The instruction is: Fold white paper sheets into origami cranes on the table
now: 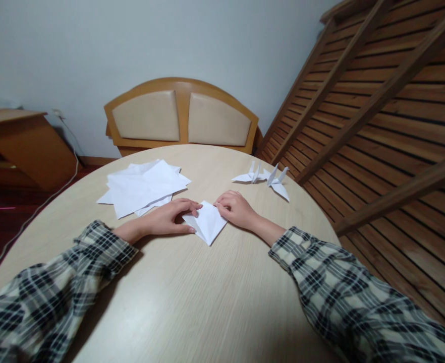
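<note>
A small white sheet of paper, folded into a diamond (209, 222), lies on the table between my hands, one corner toward me. Creases run across its face toward that near corner. My left hand (171, 217) rests at its left side, thumb and forefinger spread apart and touching the paper's edge. At the upper right edge, my right hand (237, 209) has its fingers closed in a pinch on the paper. Left of the fold is a loose stack of white paper sheets (143, 186). Folded paper cranes (277, 181) stand beyond my right hand.
The round pale wood table (215, 302) carries everything. A chair with a padded back (184, 116) stands at its far edge. To the right leans a slatted wooden panel (381, 111). At the left are a wooden desk (29, 146) and a white cable (37, 209).
</note>
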`<state>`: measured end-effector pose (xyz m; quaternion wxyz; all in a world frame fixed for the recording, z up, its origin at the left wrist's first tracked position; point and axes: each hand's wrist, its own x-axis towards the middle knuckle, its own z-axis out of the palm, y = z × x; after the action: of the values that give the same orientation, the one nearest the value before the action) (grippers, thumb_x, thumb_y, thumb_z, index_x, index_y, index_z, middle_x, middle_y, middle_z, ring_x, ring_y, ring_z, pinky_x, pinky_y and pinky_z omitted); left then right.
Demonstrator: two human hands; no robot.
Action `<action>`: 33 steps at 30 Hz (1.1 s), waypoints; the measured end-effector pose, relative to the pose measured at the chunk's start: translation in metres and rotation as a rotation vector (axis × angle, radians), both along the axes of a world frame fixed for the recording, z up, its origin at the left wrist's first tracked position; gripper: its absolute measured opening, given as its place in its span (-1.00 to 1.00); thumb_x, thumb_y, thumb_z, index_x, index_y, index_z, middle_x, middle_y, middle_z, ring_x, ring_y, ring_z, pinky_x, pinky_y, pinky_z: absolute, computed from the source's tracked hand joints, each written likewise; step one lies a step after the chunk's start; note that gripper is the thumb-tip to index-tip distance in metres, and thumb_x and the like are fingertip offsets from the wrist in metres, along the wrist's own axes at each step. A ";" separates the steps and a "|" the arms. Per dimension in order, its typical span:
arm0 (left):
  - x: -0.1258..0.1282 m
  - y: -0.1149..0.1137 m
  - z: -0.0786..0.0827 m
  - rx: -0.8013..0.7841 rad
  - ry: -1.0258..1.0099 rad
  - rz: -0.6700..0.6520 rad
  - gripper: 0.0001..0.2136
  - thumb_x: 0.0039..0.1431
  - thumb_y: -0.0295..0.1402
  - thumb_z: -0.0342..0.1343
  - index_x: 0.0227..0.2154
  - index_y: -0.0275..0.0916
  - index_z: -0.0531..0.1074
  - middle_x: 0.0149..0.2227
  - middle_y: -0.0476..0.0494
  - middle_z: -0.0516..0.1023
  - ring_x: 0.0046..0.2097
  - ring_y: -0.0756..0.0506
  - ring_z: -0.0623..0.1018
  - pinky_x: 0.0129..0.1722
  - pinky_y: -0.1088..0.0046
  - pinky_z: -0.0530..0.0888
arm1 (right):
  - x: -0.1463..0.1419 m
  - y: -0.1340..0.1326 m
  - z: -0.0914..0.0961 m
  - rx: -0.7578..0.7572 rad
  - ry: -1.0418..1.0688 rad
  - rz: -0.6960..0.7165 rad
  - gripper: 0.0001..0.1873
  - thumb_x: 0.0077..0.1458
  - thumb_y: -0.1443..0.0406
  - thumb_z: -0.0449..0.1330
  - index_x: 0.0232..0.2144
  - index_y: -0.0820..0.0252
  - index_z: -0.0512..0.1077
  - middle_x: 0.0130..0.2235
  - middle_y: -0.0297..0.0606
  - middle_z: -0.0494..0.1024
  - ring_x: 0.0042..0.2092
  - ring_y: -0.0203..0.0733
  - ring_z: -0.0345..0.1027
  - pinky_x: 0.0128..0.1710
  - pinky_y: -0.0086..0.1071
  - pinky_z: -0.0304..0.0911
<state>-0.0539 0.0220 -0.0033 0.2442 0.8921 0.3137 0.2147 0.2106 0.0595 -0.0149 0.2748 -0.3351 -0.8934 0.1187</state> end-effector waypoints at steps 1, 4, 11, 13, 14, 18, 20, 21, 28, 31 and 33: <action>0.000 0.000 0.000 0.001 0.010 -0.003 -0.68 0.09 -0.23 0.25 -0.12 -0.17 0.41 0.12 -0.28 0.45 0.16 -0.25 0.40 0.14 0.14 0.32 | 0.000 0.000 0.000 -0.005 -0.002 0.000 -0.70 0.18 0.33 0.06 -0.52 0.13 0.51 -0.27 -0.24 0.62 -0.16 -0.13 0.38 -0.06 -0.19 0.15; -0.001 -0.001 0.001 -0.004 0.031 0.002 -0.69 0.07 -0.31 0.23 -0.10 -0.17 0.39 0.13 -0.27 0.43 0.16 -0.26 0.40 0.14 0.13 0.33 | 0.000 0.000 0.001 -0.005 -0.005 0.007 -0.69 0.19 0.32 0.06 -0.53 0.13 0.51 -0.27 -0.23 0.61 -0.19 -0.13 0.38 -0.07 -0.19 0.16; 0.000 -0.002 0.003 0.019 0.049 0.007 -0.68 0.10 -0.40 0.11 -0.05 -0.19 0.35 0.12 -0.25 0.43 0.12 -0.25 0.42 0.11 0.14 0.35 | 0.001 0.002 -0.002 -0.013 0.049 0.015 -0.73 0.19 0.33 0.08 -0.41 0.14 0.57 -0.30 -0.22 0.63 -0.17 -0.12 0.41 -0.06 -0.19 0.18; 0.001 -0.002 0.003 0.037 0.058 0.013 -0.67 0.12 -0.42 0.07 -0.02 -0.20 0.33 0.10 -0.25 0.44 0.11 -0.23 0.42 0.12 0.14 0.35 | 0.000 0.002 -0.002 -0.041 0.059 0.008 -0.71 0.21 0.32 0.06 -0.42 0.16 0.57 -0.34 -0.22 0.62 -0.20 -0.15 0.42 -0.09 -0.22 0.19; 0.001 -0.002 0.003 0.045 0.063 0.019 -0.66 0.12 -0.43 0.05 0.00 -0.20 0.33 0.09 -0.25 0.44 0.10 -0.22 0.43 0.12 0.14 0.35 | 0.000 0.002 -0.001 -0.058 0.066 0.002 -0.69 0.23 0.32 0.05 -0.44 0.17 0.56 -0.36 -0.22 0.61 -0.22 -0.16 0.42 -0.11 -0.25 0.20; 0.004 -0.002 0.002 0.067 0.084 0.055 -0.63 0.11 -0.45 0.02 0.02 -0.20 0.33 0.05 -0.23 0.46 0.08 -0.20 0.44 0.12 0.14 0.37 | -0.001 -0.001 0.003 -0.106 0.106 -0.022 -0.58 0.29 0.28 0.00 -0.57 0.19 0.47 -0.43 -0.23 0.58 -0.30 -0.22 0.40 -0.17 -0.32 0.21; 0.006 -0.003 0.001 0.077 0.080 0.085 -0.63 0.11 -0.45 0.02 0.02 -0.19 0.34 0.04 -0.21 0.48 0.08 -0.19 0.45 0.12 0.15 0.39 | -0.002 -0.003 0.005 -0.119 0.121 -0.035 -0.55 0.31 0.25 -0.01 -0.60 0.18 0.44 -0.45 -0.25 0.56 -0.34 -0.24 0.39 -0.20 -0.34 0.20; 0.007 -0.003 0.000 0.080 0.075 0.100 -0.63 0.12 -0.45 0.02 0.02 -0.18 0.34 0.03 -0.20 0.49 0.08 -0.18 0.46 0.12 0.15 0.39 | -0.002 -0.004 0.005 -0.126 0.128 -0.039 -0.54 0.31 0.23 -0.02 -0.59 0.18 0.43 -0.45 -0.25 0.55 -0.34 -0.24 0.39 -0.22 -0.34 0.20; 0.010 -0.003 -0.001 0.073 0.050 0.152 -0.65 0.12 -0.45 0.03 0.00 -0.17 0.37 0.03 -0.18 0.51 0.07 -0.18 0.49 0.11 0.16 0.42 | -0.002 -0.004 0.005 -0.205 0.248 0.001 -0.47 0.35 0.08 -0.11 -0.42 0.20 0.52 -0.36 -0.19 0.59 -0.29 -0.22 0.44 -0.17 -0.33 0.25; 0.011 -0.003 0.000 0.043 0.030 0.173 -0.66 0.11 -0.47 0.02 -0.02 -0.19 0.38 0.02 -0.19 0.52 0.05 -0.17 0.50 0.09 0.17 0.42 | -0.002 -0.004 0.004 -0.272 0.294 -0.002 -0.38 0.34 -0.02 -0.16 -0.40 0.21 0.53 -0.33 -0.15 0.60 -0.26 -0.20 0.46 -0.14 -0.30 0.28; 0.012 -0.002 0.000 0.011 0.010 0.187 -0.67 0.11 -0.47 0.00 -0.04 -0.19 0.39 0.00 -0.19 0.53 0.02 -0.16 0.51 0.05 0.20 0.44 | -0.001 -0.004 0.004 -0.293 0.297 0.000 -0.33 0.33 -0.07 -0.19 -0.39 0.21 0.53 -0.32 -0.13 0.61 -0.25 -0.19 0.47 -0.13 -0.29 0.28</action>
<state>-0.0419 0.0199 -0.0030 0.2166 0.8613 0.3957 0.2339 0.2093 0.0553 -0.0105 0.3518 -0.3504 -0.8162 0.2953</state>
